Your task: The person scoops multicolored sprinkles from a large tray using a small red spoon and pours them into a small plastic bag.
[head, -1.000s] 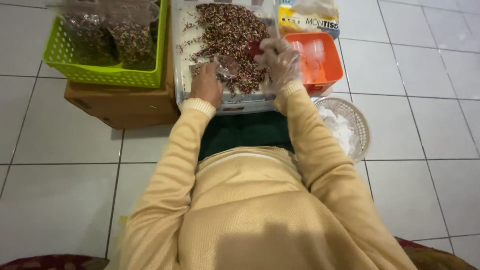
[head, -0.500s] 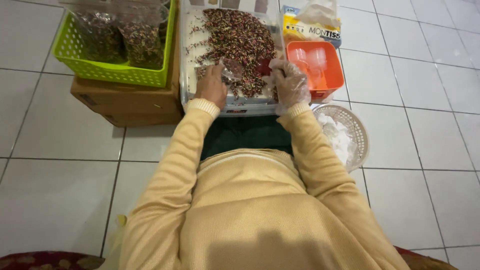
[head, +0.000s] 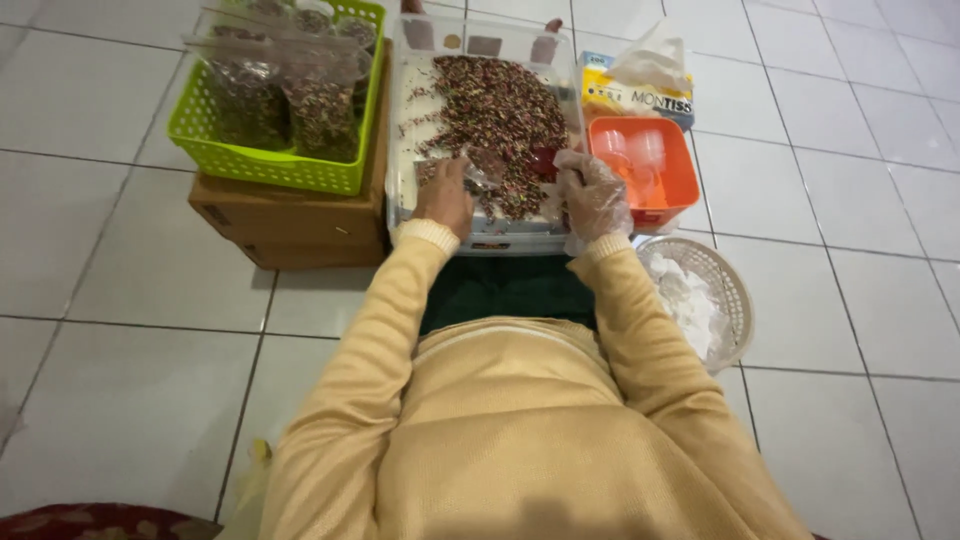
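Filling a small clear bag from the bulk tray looks like the step in hand, judging by both hands working at the tray's near edge.

Near: yellow sweater sleeves run forward from the camera. White wicker basket (head: 735,300) with crumpled clear plastic sits on the floor tiles just right of the right sleeve.

Mid: left hand (head: 445,197), bare, grip pinched closed on a small clear bag (head: 480,170) held over the near part of the clear plastic tray (head: 400,120). Right hand (head: 592,195), in a thin clear glove, grip closed around a small red scoop (head: 545,163) lying in the mix just beside the bag. The mixed red-and-green dried bits (head: 500,100) are heaped across the tray's middle and right.

Far: orange tub (head: 680,175) with clear cups touches the tray's right side; tissue box (head: 600,95) behind it. Green basket (head: 270,165) of filled bags sits on a cardboard box (head: 290,225) left of the tray.

Next move, my read: the scoop needs a load and a tilt into the bag mouth, with the left grip keeping that mouth open.

Versus 0.5 s ago: hands sit in much the same place on the tray; the right hand has edged in toward the bag, and the head view has shifted a little.
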